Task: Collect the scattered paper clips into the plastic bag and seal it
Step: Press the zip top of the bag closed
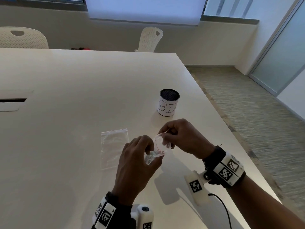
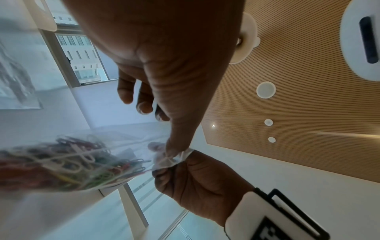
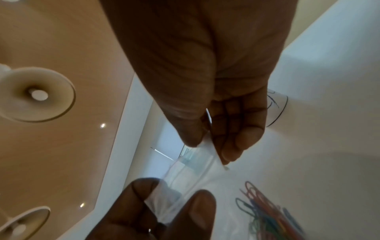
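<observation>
A small clear plastic bag (image 1: 158, 145) hangs above the table between both hands. My left hand (image 1: 149, 152) pinches one end of its top strip, and my right hand (image 1: 165, 135) pinches the other end. In the left wrist view my left thumb (image 2: 174, 150) presses crumpled plastic against the right hand (image 2: 191, 183). Coloured paper clips (image 2: 61, 162) are bunched inside the bag. In the right wrist view the clips (image 3: 267, 214) lie low in the bag (image 3: 191, 175), below the pinching fingers (image 3: 230, 151). Whether the strip is closed cannot be told.
A second clear bag (image 1: 113, 146) lies flat and empty on the white table (image 1: 74, 104), left of the hands. A black-rimmed white cup (image 1: 168, 103) with handwriting stands beyond the right hand. The table's right edge (image 1: 231, 138) runs close by. White chairs (image 1: 150, 38) stand at the far side.
</observation>
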`<move>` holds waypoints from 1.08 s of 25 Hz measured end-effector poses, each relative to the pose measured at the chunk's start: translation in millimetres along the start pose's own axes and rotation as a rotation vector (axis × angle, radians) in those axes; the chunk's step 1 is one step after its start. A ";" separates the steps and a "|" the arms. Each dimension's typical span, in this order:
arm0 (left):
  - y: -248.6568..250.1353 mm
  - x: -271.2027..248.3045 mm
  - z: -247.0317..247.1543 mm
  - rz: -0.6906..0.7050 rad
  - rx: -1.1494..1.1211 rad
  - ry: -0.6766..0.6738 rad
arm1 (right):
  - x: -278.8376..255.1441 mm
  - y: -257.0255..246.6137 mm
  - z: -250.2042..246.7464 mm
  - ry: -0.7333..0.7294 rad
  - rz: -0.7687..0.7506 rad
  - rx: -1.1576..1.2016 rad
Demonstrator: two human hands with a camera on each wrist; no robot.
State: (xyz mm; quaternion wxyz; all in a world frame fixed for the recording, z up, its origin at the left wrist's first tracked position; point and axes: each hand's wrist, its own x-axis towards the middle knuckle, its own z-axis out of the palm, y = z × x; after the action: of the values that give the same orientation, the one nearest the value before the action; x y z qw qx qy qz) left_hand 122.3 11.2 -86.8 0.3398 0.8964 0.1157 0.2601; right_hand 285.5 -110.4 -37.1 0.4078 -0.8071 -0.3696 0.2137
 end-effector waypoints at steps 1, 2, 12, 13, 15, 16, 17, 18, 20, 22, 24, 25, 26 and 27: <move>1.1 0.2 -1.3 0.010 0.011 0.015 | 0.9 1.0 -1.6 -0.005 0.023 0.056; 1.8 0.3 -1.8 0.020 0.023 0.034 | 1.5 2.3 -3.4 -0.012 0.045 0.101; 10.8 -0.8 -17.9 0.039 0.013 0.130 | -7.5 17.8 -12.5 -0.086 -0.087 0.235; 12.1 -1.5 -21.1 0.034 -0.006 0.124 | -8.7 17.7 -11.6 -0.049 -0.105 0.240; 12.6 -2.0 -27.6 0.020 -0.052 0.121 | -10.6 17.6 -14.8 0.023 -0.145 0.217; 12.2 -2.6 -31.0 0.006 -0.074 0.127 | -12.1 17.0 -18.6 0.045 -0.175 0.195; 13.1 -2.7 -35.2 -0.009 -0.094 0.136 | -14.0 16.4 -22.9 0.050 -0.203 0.178; 13.7 -2.8 -38.7 -0.027 -0.114 0.143 | -17.1 15.3 -26.8 0.034 -0.227 0.177; 17.1 -3.9 -44.2 -0.091 -0.171 0.126 | -28.3 13.0 -29.7 -0.034 -0.242 0.223; 20.9 -6.1 -47.0 -0.176 -0.275 0.053 | -44.1 12.0 -28.3 -0.078 -0.234 0.325; 21.7 -8.5 -45.3 -0.242 -0.423 -0.040 | -58.4 14.1 -27.9 -0.101 -0.208 0.461; 21.2 -9.1 -43.1 -0.269 -0.470 -0.068 | -62.5 16.1 -27.6 -0.105 -0.185 0.494; 18.5 -9.8 -38.6 -0.290 -0.467 -0.088 | -64.5 19.8 -26.8 -0.100 -0.158 0.491; 16.4 -10.5 -33.6 -0.305 -0.431 -0.107 | -64.3 25.0 -24.5 -0.089 -0.131 0.457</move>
State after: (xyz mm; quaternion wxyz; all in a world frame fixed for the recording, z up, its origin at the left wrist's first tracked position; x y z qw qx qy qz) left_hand 95.7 13.4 -58.5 0.5637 0.7879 0.1733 0.1769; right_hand 271.1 -182.0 -40.5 0.5759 -0.6580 -0.3810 0.3002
